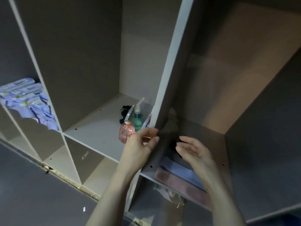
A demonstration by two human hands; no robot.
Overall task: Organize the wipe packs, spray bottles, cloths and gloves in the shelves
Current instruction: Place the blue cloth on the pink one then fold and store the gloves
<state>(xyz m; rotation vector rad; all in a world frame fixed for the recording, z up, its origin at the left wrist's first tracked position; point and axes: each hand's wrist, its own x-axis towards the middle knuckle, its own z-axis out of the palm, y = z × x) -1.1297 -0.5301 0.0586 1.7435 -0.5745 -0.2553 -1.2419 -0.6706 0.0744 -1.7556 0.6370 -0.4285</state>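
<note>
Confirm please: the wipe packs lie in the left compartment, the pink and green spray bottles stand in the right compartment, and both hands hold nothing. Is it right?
Not quite. The head view shows the pink spray bottle and green spray bottle in the middle compartment, not the right one. The wipe packs do lie in the left compartment, and the left hand and right hand hold nothing.

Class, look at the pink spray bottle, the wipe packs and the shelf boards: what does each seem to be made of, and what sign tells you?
Pink spray bottle: probably clear tinted plastic, glossy; light passes through it.
Wipe packs: likely soft printed plastic film; the ends look crinkled.
Shelf boards: seemingly laminated board, matte grey; flat faces with drilled peg holes.
</note>
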